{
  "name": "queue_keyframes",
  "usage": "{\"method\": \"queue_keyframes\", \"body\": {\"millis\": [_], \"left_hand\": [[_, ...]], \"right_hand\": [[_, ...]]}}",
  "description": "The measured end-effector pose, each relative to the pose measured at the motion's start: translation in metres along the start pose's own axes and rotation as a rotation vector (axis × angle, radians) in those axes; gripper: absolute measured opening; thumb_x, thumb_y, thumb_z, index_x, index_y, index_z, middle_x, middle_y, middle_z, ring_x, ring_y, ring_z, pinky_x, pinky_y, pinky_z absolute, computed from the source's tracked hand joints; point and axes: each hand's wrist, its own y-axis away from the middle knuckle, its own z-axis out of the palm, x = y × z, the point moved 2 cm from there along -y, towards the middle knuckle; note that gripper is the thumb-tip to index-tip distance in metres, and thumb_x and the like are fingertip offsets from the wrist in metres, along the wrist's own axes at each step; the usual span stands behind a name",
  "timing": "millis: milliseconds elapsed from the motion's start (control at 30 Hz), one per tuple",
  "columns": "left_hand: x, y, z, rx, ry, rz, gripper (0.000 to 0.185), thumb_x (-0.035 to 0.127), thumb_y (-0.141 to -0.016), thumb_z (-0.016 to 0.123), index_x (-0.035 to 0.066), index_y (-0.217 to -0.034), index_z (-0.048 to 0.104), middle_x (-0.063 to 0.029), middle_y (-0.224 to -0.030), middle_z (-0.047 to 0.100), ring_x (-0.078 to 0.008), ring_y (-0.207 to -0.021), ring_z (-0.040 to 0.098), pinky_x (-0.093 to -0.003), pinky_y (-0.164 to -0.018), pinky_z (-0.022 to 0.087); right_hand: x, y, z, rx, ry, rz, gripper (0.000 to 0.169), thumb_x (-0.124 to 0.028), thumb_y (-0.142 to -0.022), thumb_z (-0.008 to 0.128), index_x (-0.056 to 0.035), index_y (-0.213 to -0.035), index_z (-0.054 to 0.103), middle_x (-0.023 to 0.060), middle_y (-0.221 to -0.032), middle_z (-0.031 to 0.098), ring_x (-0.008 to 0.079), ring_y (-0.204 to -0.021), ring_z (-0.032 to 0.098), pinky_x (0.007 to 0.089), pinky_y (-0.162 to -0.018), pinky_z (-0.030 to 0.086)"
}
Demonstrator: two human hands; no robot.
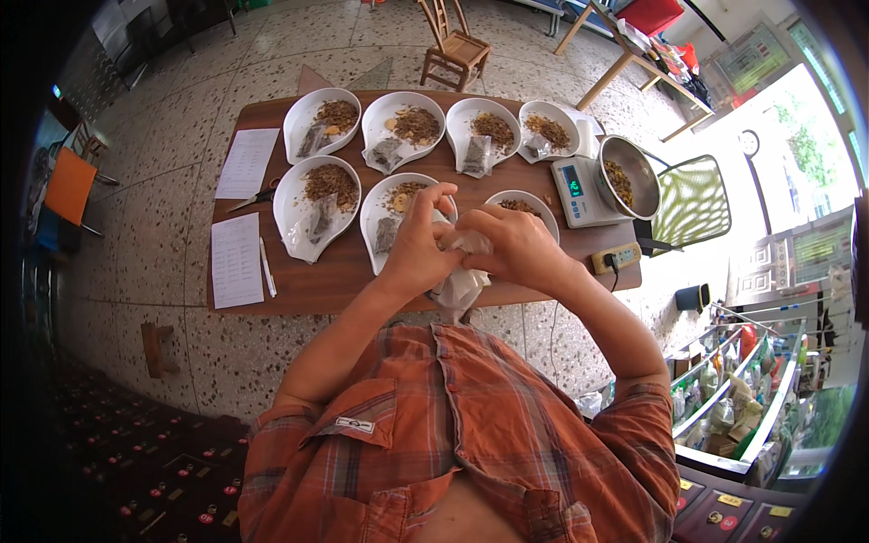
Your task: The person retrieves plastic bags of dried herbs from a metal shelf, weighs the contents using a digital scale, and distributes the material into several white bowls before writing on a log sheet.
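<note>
My left hand (424, 248) and my right hand (506, 248) meet above the near edge of the wooden table (312, 285), both gripping the top of a translucent plastic bag (460, 288) that hangs between them. What the bag holds is hard to tell. Partly behind my left hand lies a white teardrop-shaped tray (368, 224) with dried herbs and a small filled packet (386, 234). Beyond my right hand a white dish (553, 218) of brown herbs is partly hidden. Several similar trays, most with a packet at the narrow end, stand in rows behind.
At the right, a steel bowl (633, 144) of herbs rests on a digital scale (577, 216), near a power strip (628, 255). Scissors (261, 195), two written sheets (236, 261) and a white pen (267, 265) lie at the left. A wooden chair (461, 51) stands beyond the table.
</note>
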Motion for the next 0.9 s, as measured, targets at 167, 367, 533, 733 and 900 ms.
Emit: {"method": "queue_keyframes", "body": {"millis": [167,367,533,733,900], "left_hand": [[0.001,0.000,0.000,-0.180,-0.101,0.169,0.070,-0.009,-0.070,0.061,0.009,-0.132,0.033,-0.0163,-0.126,0.044,-0.0247,-0.101,0.058,-0.0320,-0.085,0.045],[0.027,0.004,0.007,-0.245,-0.354,0.282,0.084,0.009,-0.070,0.072,0.009,-0.140,0.026,-0.0177,-0.120,0.051,-0.0305,-0.109,0.054,-0.0365,-0.092,0.043],[0.017,0.001,0.020,-0.139,-0.187,0.278,0.074,0.012,-0.072,0.074,0.008,-0.134,0.035,-0.0152,-0.114,0.056,-0.0261,-0.102,0.058,-0.0338,-0.085,0.047],[0.018,0.002,0.009,-0.194,0.159,-0.015,0.054,0.011,-0.077,0.072,0.005,-0.123,0.043,-0.0084,-0.112,0.057,-0.0152,-0.101,0.055,-0.0305,-0.086,0.046],[0.009,-0.005,0.003,-0.161,0.396,-0.023,0.050,0.007,-0.076,0.072,0.003,-0.118,0.045,-0.0050,-0.107,0.056,-0.0116,-0.096,0.054,-0.0268,-0.082,0.046]], "right_hand": [[0.006,0.004,-0.006,0.120,-0.248,-0.036,0.036,-0.020,-0.066,0.076,-0.0047,-0.092,0.056,0.0128,-0.083,0.062,0.0312,-0.073,0.062,0.0384,-0.062,0.048],[0.004,0.008,-0.009,0.199,-0.330,0.117,0.031,-0.017,-0.066,0.075,-0.0024,-0.085,0.056,0.0121,-0.074,0.061,0.0292,-0.067,0.061,0.0336,-0.060,0.047],[0.007,0.012,0.003,0.340,-0.550,0.220,0.033,-0.018,-0.067,0.076,-0.0022,-0.087,0.055,0.0102,-0.074,0.062,0.0190,-0.066,0.062,0.0318,-0.059,0.047],[0.023,0.031,0.004,0.159,-0.690,0.363,0.026,-0.017,-0.072,0.075,-0.0010,-0.082,0.057,0.0076,-0.071,0.061,0.0142,-0.063,0.059,0.0308,-0.058,0.046],[0.005,0.044,0.004,0.136,-0.373,0.183,0.024,-0.021,-0.077,0.070,-0.0013,-0.070,0.058,0.0045,-0.065,0.057,0.0146,-0.059,0.054,0.0304,-0.056,0.043]]}}
